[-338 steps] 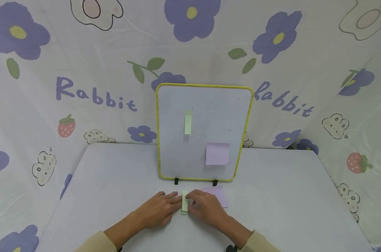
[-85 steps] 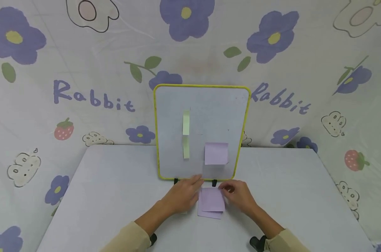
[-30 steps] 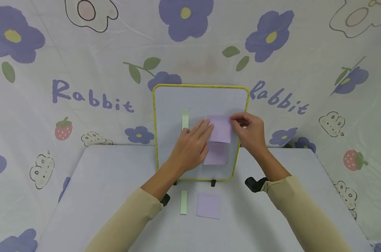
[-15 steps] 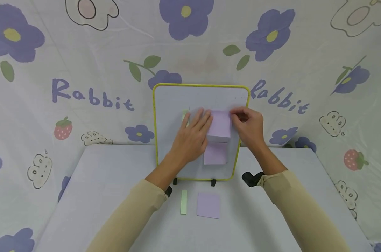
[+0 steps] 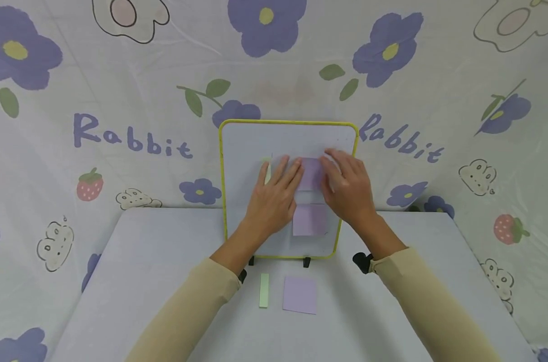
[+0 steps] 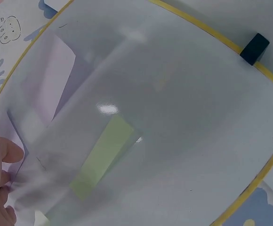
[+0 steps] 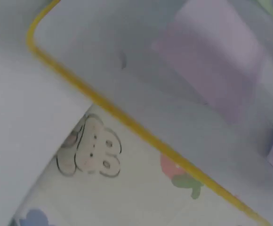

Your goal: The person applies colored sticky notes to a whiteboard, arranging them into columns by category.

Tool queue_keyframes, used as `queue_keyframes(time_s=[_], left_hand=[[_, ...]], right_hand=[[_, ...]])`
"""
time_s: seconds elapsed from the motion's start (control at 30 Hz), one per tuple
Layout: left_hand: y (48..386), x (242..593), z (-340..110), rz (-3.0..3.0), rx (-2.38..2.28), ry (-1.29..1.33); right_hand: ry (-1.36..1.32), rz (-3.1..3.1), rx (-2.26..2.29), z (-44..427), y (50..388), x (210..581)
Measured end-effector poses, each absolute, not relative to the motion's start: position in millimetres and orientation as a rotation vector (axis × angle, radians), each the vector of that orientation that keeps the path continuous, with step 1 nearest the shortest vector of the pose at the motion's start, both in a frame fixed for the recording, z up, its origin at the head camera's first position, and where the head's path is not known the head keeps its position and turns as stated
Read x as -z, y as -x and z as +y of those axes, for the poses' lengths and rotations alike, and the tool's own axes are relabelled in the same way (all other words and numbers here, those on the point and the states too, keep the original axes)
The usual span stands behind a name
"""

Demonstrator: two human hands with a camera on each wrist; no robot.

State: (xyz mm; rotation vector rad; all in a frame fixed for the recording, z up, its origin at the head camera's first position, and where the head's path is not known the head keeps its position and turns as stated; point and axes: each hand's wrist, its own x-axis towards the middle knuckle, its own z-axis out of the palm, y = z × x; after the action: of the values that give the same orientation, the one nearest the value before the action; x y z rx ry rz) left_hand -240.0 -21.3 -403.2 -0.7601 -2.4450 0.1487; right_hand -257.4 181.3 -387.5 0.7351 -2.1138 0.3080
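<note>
A purple sticky note (image 5: 311,173) is on the upper right of the yellow-framed whiteboard (image 5: 242,141), above another purple sticky note (image 5: 310,220). Fairly straight fingers of my left hand (image 5: 271,203) rest along the upper note's left edge. Over its right edge lies my right hand (image 5: 348,188), fingers extended and no longer pinching the corner. A pale green strip (image 5: 267,173) shows only partly behind my left fingers. In the left wrist view a green sticky strip (image 6: 103,157) clings to the board; my left hand hides this lower strip in the head view.
On the white table (image 5: 165,241) before the board lie a narrow green sticky pad (image 5: 264,290) and a square purple sticky pad (image 5: 299,295). Black feet (image 5: 307,262) support the board. A flower-patterned cloth (image 5: 133,75) hangs behind.
Since 2.8 s ago, the purple note has gone from the table to the board. Over the last second it moved slightly up; my right fingers released its corner and moved left onto its edge.
</note>
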Motion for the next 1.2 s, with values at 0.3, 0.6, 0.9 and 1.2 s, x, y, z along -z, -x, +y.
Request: queue_keyframes(time_s=[0.3,0.6,0.9,1.2], left_hand=[[242,402,-21,-2.452,-0.197,0.761],[243,403,-23,-2.462,-0.240,0.742],[243,402,-23,-2.492,-0.269,0.732],[244,402,-24,-2.517,-0.278,0.729]], right_hand=[[-0.948,-2.090,0.217,179,262,399],[-0.981,-2.124,0.275,186,265,399],[-0.949,-2.159,0.286,196,264,404],[-0.889,-2.158,0.239,210,263,413]])
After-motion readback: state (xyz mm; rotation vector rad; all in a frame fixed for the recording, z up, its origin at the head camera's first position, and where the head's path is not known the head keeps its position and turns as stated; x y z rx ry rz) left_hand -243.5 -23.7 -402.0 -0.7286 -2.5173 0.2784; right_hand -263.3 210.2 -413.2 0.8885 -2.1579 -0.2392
